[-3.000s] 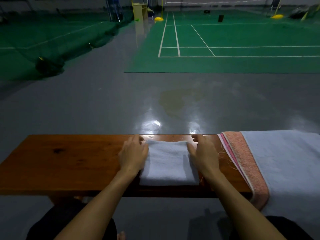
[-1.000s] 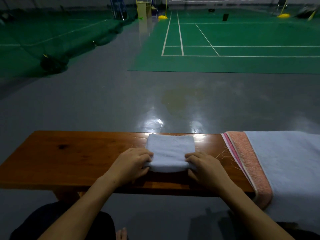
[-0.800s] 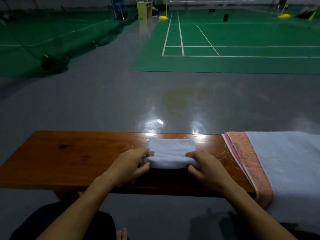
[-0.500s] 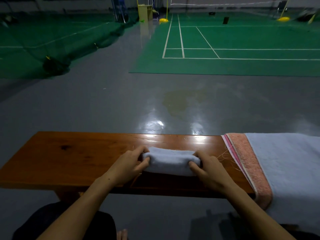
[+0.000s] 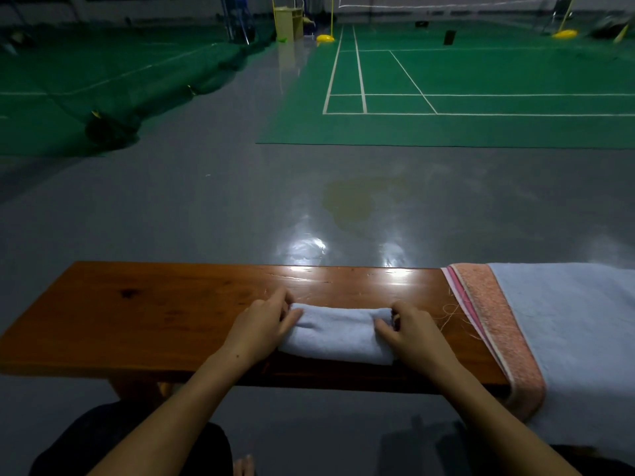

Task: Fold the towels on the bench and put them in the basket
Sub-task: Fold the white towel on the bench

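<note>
At about six o'clock in the view, on the near half of the wooden bench (image 5: 144, 314), lies the small white towel (image 5: 338, 334), now a thick, narrow bundle running from nine to three o'clock. The left hand (image 5: 263, 326) grips its nine-o'clock end and the right hand (image 5: 410, 333) its three-o'clock end, fingers curled over the top and thumbs seemingly tucked at the near side, so both are closed on cloth rather than spread flat. It should handle as light, soft and springy terry: nothing to break, but the layers will likely loosen unless pinched through their full thickness, so the two short ends, where the hands already sit, look like the best hold for lifting. Compared with three seconds ago, when the towel lay as a flat square under flatter hands, its near edge has been raised and carried toward twelve o'clock, halving its depth. Toward three o'clock a larger pale towel (image 5: 577, 338) with a pink-orange border (image 5: 494, 334) drapes over the bench end, untouched. No basket is in view.
</note>
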`<state>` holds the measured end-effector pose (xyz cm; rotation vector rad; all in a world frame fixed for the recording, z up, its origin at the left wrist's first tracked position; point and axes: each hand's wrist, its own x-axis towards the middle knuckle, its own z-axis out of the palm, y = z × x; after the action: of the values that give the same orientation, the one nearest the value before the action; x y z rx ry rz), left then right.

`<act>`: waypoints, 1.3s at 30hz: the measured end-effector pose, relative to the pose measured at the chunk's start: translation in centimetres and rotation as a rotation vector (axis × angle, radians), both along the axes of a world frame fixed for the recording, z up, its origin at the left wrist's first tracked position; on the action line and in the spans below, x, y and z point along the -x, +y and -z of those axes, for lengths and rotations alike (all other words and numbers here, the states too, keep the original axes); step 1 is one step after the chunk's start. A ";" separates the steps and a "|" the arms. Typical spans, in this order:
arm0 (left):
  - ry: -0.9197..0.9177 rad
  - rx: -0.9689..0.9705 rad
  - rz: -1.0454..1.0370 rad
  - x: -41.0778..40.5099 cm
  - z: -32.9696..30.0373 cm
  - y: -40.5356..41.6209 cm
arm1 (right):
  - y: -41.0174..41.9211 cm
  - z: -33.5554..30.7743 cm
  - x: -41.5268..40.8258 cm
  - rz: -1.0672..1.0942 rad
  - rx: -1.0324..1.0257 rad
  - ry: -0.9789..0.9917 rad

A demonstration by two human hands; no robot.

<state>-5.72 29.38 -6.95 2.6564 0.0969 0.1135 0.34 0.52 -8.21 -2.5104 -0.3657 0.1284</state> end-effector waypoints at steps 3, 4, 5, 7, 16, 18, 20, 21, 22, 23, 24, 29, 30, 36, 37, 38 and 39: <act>-0.034 -0.108 -0.053 -0.2 0.2 0.1 | -0.1 0.1 0.0 0.045 0.084 -0.034; -0.080 -0.120 -0.064 -0.3 0.0 0.1 | -0.2 0.1 0.1 0.061 0.126 -0.085; -0.145 -0.136 -0.064 -0.3 -0.1 0.0 | -0.1 0.0 0.2 0.072 0.177 -0.162; -0.290 -0.172 0.003 -0.2 -0.1 -0.4 | 0.6 -0.2 0.7 0.053 0.265 -0.323; -0.029 -0.444 0.308 0.8 2.7 -4.0 | 5.2 2.4 4.5 -0.340 0.384 -0.346; 0.027 -0.457 0.299 1.0 3.3 -4.1 | 4.7 2.7 4.0 -0.361 0.403 -0.330; 0.057 -0.457 0.282 1.3 3.8 -3.9 | 4.3 2.7 3.6 -0.375 0.400 -0.306; 0.057 -0.455 0.270 1.4 4.0 -3.9 | 4.1 2.7 3.4 -0.377 0.401 -0.294; 0.060 -0.455 0.260 1.4 4.2 -3.9 | 4.0 2.7 3.4 -0.377 0.401 -0.286; 0.070 -0.454 0.251 1.5 4.2 -3.9 | 3.9 2.6 3.4 -0.372 0.401 -0.277; 0.085 -0.452 0.243 1.5 4.2 -3.8 | 3.9 2.5 3.4 -0.363 0.409 -0.263; 0.127 -0.461 0.181 0.8 3.8 -3.1 | 3.2 1.8 3.1 -0.245 0.428 -0.212; 0.121 -0.470 0.163 0.6 3.8 -2.8 | 3.2 1.6 3.0 -0.227 0.434 -0.193; 0.050 -0.408 -0.060 -1.1 2.8 -1.6 | 3.5 0.0 3.0 -0.123 0.439 -0.210; 0.027 -0.370 -0.097 -1.4 2.6 -1.7 | 3.5 -0.3 2.8 -0.109 0.420 -0.191; 0.005 -0.329 -0.130 -1.7 2.5 -1.8 | 3.5 -0.6 2.7 -0.101 0.381 -0.161; -0.007 -0.291 -0.160 -1.9 2.3 -2.0 | 3.5 -0.9 2.6 -0.093 0.334 -0.131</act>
<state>-3.81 27.41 -9.22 2.9349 0.3128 0.2026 -2.28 3.98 -7.31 -2.8407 -0.5542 0.0655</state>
